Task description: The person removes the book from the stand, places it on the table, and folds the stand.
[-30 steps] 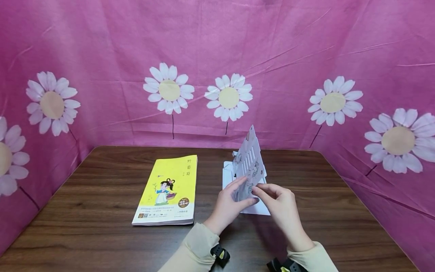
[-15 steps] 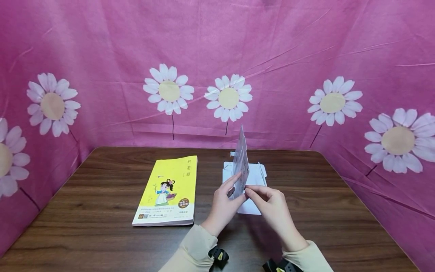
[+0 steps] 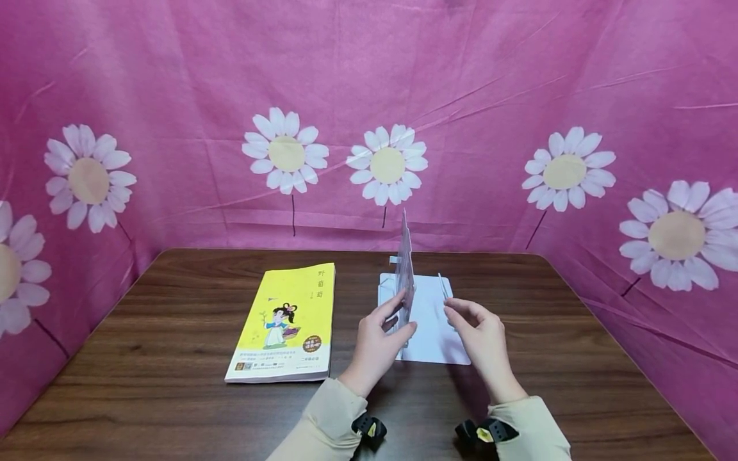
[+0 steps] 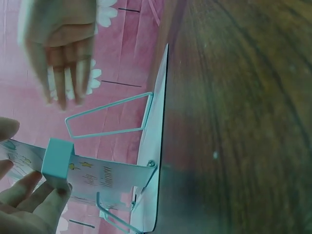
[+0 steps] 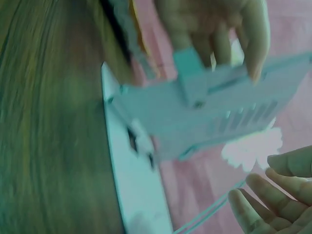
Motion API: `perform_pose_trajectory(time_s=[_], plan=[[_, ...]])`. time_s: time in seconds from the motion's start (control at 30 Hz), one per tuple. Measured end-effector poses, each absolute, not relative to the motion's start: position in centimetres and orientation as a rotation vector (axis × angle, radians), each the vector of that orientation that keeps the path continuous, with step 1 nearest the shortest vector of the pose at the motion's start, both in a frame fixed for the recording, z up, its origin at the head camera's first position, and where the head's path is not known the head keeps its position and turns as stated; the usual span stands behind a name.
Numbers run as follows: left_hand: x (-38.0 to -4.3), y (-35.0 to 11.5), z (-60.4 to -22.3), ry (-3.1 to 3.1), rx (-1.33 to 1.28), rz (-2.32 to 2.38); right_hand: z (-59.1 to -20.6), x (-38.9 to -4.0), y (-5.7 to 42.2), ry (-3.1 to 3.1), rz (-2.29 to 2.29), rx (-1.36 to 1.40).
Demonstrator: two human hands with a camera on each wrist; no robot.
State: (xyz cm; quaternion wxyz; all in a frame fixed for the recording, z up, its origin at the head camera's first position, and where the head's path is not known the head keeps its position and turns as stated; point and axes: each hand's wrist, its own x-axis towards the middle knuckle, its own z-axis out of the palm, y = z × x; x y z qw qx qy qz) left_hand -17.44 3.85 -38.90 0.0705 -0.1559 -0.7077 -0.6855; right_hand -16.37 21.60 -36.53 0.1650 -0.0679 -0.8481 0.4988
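Note:
A white book stand has its printed panel raised almost edge-on to the head view above the white base plate. My left hand grips the panel near its front edge, thumb on the right face and fingers on the left. Beside those fingers, a small box-shaped clip sits on the panel edge in the left wrist view. A wire loop rises from the base. My right hand is at the base's right side, fingertips close to this wire, thumb and fingers loosely bent and apart in the right wrist view.
Left of the stand, a thick yellow book lies flat with its cover up. Everything rests on a dark wooden table. Behind it hangs a pink cloth with white flowers.
The panel has swung from leaning over the base's right side to nearly upright. My right hand has let go of its edge and moved right to the wire loop; my left hand keeps holding it.

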Motion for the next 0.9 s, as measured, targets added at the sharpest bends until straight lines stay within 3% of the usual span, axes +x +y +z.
perform_pose_trajectory(time_s=[0.9], plan=[[-17.6, 2.9, -38.3, -2.146, -0.363, -2.156, -39.4, -19.7, 22.9, -2.607, 1.302, -0.333]])
